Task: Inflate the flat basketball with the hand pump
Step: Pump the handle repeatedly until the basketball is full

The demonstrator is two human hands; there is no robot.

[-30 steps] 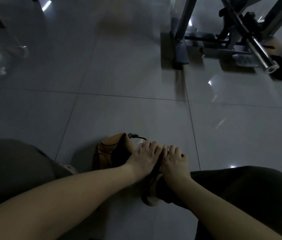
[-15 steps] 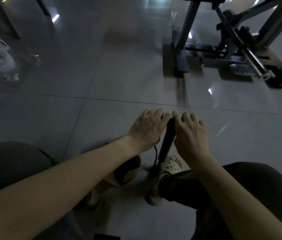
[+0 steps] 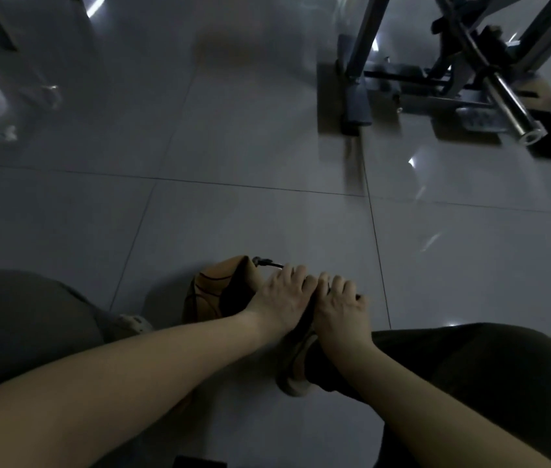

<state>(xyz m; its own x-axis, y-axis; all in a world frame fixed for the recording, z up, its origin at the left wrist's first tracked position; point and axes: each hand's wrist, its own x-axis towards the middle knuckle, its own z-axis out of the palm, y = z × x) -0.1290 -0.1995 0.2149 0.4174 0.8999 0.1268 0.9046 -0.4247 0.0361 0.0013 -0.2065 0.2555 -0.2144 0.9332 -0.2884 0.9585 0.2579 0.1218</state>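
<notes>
- On the tiled floor (image 3: 267,146), between the seated person's legs, the basketball (image 3: 213,292) is being kept just left of the hands. Its skin is showing a deep fold, so it is being judged far from round.
- Beside it, the hand pump (image 3: 304,320) is being held roughly upright. Its base is apparently being pinned under a sandalled foot (image 3: 296,369), though that contact is being partly hidden.
- The left hand (image 3: 281,298) and right hand (image 3: 338,309) are both being clasped over the pump's handle, with fingers curled down over it. The handle is being carried low, near the bottom of a stroke.
- A thin hose (image 3: 269,264) is being led from the pump side to the ball's upper edge. Whether the needle is being seated in the valve cannot be told.
- Progress is being assessed as early to middle: pumping is being carried out, while most of the filling is being left to do.
</notes>
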